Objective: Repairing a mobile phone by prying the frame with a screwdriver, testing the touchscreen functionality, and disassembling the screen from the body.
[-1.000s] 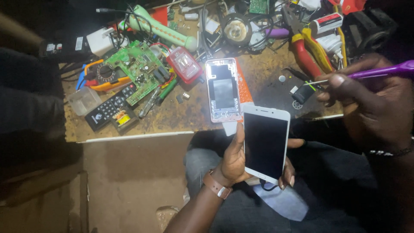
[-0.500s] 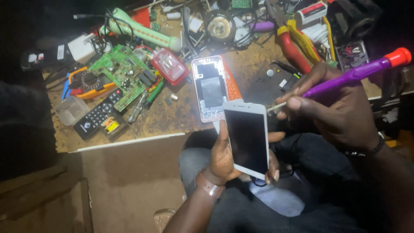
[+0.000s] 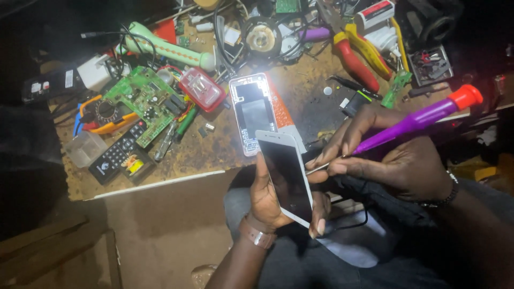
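On the desk's (image 3: 176, 160) left half lie a black remote (image 3: 115, 155) and a green circuit board (image 3: 143, 101); nearer the front edge, mid-desk, an opened phone shell (image 3: 251, 112) lies face up. Just off that edge, over the lap, the left hand (image 3: 267, 198) grips a white phone (image 3: 285, 176) by its sides, dark screen tilted up, probably for access. The right hand (image 3: 391, 160) pinches a purple, red-capped screwdriver (image 3: 412, 123), tip at the phone's right edge.
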